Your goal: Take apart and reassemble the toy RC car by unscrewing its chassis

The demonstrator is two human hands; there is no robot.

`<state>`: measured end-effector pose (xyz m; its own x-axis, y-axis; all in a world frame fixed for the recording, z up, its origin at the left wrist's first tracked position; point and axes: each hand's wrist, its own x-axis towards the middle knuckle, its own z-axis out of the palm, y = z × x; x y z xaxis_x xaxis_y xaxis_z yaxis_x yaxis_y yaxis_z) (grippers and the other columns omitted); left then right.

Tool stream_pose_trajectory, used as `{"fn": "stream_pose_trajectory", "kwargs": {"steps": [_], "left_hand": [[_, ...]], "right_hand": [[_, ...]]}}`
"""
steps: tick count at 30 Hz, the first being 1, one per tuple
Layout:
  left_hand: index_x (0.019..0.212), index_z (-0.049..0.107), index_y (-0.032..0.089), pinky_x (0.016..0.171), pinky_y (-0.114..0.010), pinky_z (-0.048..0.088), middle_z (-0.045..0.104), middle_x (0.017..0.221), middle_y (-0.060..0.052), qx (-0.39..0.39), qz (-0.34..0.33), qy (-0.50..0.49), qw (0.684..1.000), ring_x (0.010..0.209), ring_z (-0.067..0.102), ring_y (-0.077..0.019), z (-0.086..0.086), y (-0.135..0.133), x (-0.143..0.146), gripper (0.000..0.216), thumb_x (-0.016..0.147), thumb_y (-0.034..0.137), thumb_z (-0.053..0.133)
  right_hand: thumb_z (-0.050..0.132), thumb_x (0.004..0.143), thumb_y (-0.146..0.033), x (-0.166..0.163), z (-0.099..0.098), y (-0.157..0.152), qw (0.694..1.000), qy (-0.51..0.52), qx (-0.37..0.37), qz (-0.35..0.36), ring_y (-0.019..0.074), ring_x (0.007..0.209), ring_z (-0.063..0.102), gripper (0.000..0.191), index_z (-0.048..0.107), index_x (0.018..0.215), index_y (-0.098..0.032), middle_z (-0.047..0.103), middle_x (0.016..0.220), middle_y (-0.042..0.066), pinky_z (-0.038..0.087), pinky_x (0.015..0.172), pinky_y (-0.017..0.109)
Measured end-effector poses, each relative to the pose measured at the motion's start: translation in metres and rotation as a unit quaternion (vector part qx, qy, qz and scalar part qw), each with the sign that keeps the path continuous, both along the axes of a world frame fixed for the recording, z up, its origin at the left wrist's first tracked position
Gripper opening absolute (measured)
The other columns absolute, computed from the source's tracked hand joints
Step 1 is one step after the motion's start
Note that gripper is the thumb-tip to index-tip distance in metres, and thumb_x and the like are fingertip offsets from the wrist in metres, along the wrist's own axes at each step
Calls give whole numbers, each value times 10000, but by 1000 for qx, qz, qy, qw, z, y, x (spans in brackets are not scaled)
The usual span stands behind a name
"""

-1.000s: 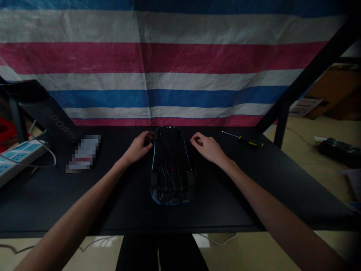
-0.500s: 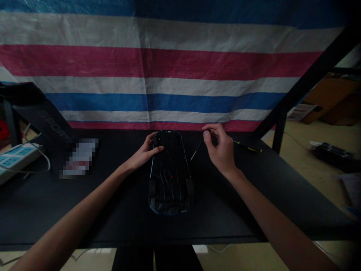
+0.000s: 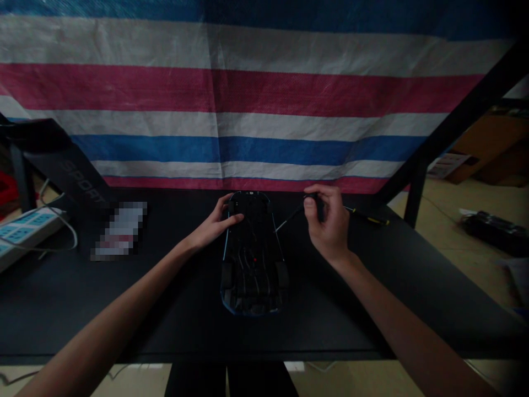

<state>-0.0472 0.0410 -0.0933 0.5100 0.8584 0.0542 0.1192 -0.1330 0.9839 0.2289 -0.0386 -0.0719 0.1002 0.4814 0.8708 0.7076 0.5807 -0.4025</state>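
Note:
A toy car [image 3: 253, 259] lies upside down on the black table, its dark underside and wheels facing up. My left hand [image 3: 215, 223] grips the car's far left side, thumb on the underside and fingers around the edge. In my right hand [image 3: 328, 220] is a screwdriver [image 3: 286, 221], pinched by its dark handle. Its thin metal shaft slants down to the left, with the tip at the car's right edge; whether it touches is unclear. Behind my right hand lies a second screwdriver [image 3: 370, 216], black and yellow.
On the left stand a white power strip [image 3: 31, 234] with a cable and a dark slanted piece lettered SPORT [image 3: 78, 171]. A blurred-out flat item [image 3: 122, 229] lies near them on the table [image 3: 173, 320]. A striped tarpaulin [image 3: 264, 94] hangs behind.
The screwdriver in my right hand has tilted flatter, and the hand has shifted slightly right. My left hand still holds the car. The whole view has shifted a little.

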Motion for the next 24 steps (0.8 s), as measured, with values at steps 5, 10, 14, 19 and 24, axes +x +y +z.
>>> {"fn": "stream_pose_trajectory", "kwargs": {"steps": [5, 10, 14, 19, 24], "left_hand": [[1586, 314, 274, 1119, -572, 499, 519, 1546, -158, -9, 2, -3, 1000, 1364, 574, -360, 0, 0, 0, 802, 916, 457, 715], [1595, 295, 286, 1113, -564, 508, 515, 1550, -158, -12, -1, -5, 1000, 1368, 572, -352, -1, 0, 0, 815, 921, 464, 716], [1585, 312, 296, 1107, -553, 513, 519, 1546, -150, -8, -2, -3, 1000, 1368, 573, -347, -1, 0, 0, 784, 929, 459, 708], [1585, 307, 302, 1101, -544, 518, 542, 1517, -135, -17, 1, -4, 1000, 1344, 590, -344, 2, -1, 1, 789, 924, 450, 714], [1577, 321, 295, 1110, -562, 505, 533, 1528, -149, -20, -1, -11, 1000, 1352, 584, -352, 3, -1, 1, 787, 917, 453, 720]], "right_hand": [[579, 1026, -307, -2, 4, -2, 999, -28, 18, -2, 202, 847, 695, 137, 607, 1153, -263, 714, 993, 43, 585, 781, 363], [518, 1040, -235, -6, 13, -7, 995, -91, 19, 36, 226, 1003, 708, 183, 615, 1191, -273, 735, 1072, 49, 570, 904, 401], [521, 1050, -226, -16, 18, -13, 992, -112, 12, 56, 228, 1002, 690, 208, 613, 1224, -295, 735, 1095, 39, 553, 912, 420], [646, 1015, -249, -29, 20, -15, 995, -90, 32, 33, 211, 855, 663, 153, 629, 1155, -307, 744, 1032, 11, 550, 853, 415], [506, 1045, -215, -31, 21, -13, 996, -76, 2, 57, 247, 1018, 667, 275, 590, 1297, -287, 715, 1122, 52, 539, 932, 459]]}}
